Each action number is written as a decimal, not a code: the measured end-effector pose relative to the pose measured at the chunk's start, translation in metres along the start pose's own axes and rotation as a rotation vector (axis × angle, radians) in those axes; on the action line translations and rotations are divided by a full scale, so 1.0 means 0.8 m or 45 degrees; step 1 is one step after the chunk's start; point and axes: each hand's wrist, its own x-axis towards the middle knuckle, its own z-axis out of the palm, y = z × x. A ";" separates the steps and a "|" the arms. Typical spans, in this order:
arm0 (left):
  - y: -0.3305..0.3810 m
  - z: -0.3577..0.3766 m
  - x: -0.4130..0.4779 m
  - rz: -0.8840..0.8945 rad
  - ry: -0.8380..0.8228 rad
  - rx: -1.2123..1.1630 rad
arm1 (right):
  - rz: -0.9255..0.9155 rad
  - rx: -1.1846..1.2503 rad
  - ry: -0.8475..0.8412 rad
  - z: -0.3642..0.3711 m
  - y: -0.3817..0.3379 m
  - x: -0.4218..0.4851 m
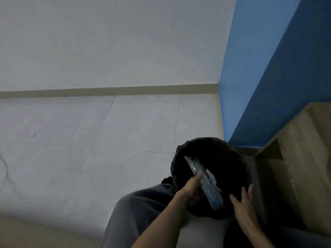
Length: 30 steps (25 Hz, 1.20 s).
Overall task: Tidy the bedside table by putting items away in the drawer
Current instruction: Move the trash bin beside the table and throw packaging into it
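While I watch the feed, the left hand [192, 189] grips a flat wrapper [206, 183], angled toward 11 o'clock into the bin [180, 153], presumably discarding it. Right hand [244, 203] is open, steadying the rim. Wooden table [304, 149] stands at 3 o'clock.

- round black-lined bin [223, 158] on the pale tiled floor [89, 140]
- white wall [107, 42] with a tan skirting strip [107, 91]
- blue wall [268, 68] at right
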 end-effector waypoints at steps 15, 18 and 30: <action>-0.040 -0.022 0.039 0.220 0.745 -0.098 | 0.708 0.991 -0.161 0.039 -0.044 0.039; -0.005 -0.031 0.064 0.198 0.729 -0.163 | 0.662 1.062 -0.190 0.040 -0.066 0.062; 0.173 -0.036 0.143 0.297 0.164 -0.669 | 0.429 1.452 -0.473 0.086 -0.189 0.202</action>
